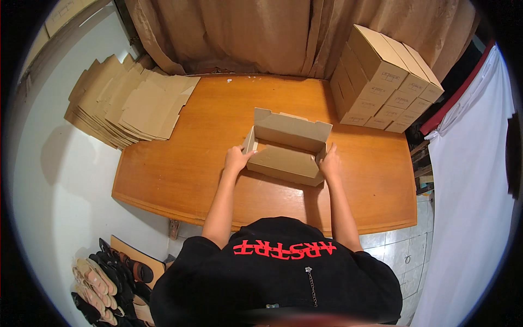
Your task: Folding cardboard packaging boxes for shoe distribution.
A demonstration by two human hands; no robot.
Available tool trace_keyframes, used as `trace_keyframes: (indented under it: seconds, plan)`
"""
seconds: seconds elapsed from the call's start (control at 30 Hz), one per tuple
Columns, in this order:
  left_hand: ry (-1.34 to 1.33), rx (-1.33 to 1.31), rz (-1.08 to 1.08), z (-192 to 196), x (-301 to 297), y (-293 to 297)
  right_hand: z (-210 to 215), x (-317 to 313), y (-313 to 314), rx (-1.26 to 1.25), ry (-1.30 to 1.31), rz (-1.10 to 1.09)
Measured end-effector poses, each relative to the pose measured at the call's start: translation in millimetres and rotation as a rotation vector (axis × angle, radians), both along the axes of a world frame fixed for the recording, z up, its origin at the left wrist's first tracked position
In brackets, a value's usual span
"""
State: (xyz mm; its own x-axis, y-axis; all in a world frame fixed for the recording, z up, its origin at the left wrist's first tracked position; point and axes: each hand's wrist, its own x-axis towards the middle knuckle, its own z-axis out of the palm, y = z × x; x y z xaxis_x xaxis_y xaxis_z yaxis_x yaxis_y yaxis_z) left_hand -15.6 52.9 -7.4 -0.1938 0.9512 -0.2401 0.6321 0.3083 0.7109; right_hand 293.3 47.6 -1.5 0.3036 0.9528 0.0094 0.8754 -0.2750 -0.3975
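A partly folded brown cardboard box (pixel 291 158) rests on the wooden table in front of me. Its far panel stands up, and a near flap leans over part of the inside. My left hand (pixel 238 159) grips the left end of the box, thumb laid over the edge. At the opposite end, my right hand (pixel 329 162) holds the right side panel, with some of its fingers hidden behind the cardboard.
Flat cardboard blanks (pixel 144 106) lie stacked at the table's far left. Closed cartons (pixel 376 87) are piled at the far right. Brown curtains (pixel 234 35) hang behind the wooden table (pixel 174 163). Sandals (pixel 101 283) sit on the floor at lower left; a white cloth (pixel 468 163) hangs right.
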Motion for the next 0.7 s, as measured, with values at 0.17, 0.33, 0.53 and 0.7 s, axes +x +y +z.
trace_keyframes:
  seconds: [0.17,0.33,0.53,0.7]
  plan:
    - [-0.263,-0.045,-0.262,-17.1,-12.5,5.3,3.1,8.9,10.5,-0.067,0.002,0.062]
    - [-0.219,-0.090,-0.365,-23.8,-16.8,-0.7,0.1,20.4,12.3,-0.023,0.157,0.149]
    - [-0.151,-0.036,-0.413,-23.7,-17.1,-8.3,-7.4,27.5,8.4,0.116,0.245,-0.016]
    - [-0.193,0.036,-0.449,-1.3,1.5,-15.3,-25.4,35.0,1.2,0.260,0.225,0.042]
